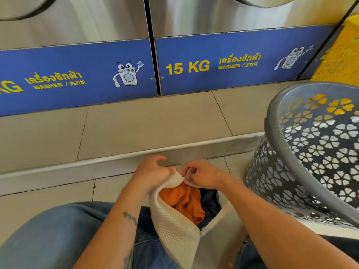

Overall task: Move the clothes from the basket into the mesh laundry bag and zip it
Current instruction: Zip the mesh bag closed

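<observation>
A cream mesh laundry bag (174,226) stands open between my knees, low in the head view. Inside it lie an orange garment (184,202) and a dark navy garment (210,202). My left hand (153,171) grips the far corner of the bag's mouth. My right hand (202,176) pinches the same corner from the right, at the end of the opening. The zipper pull is hidden under my fingers. A grey plastic basket (287,152) with flower-shaped holes tilts at the right; no clothes show inside it.
Two steel washers with blue "15 KG" panels (213,63) stand ahead on a raised tiled step (155,123). A yellow crate (342,55) sits at the far right. My jeans-clad knees (58,235) flank the bag.
</observation>
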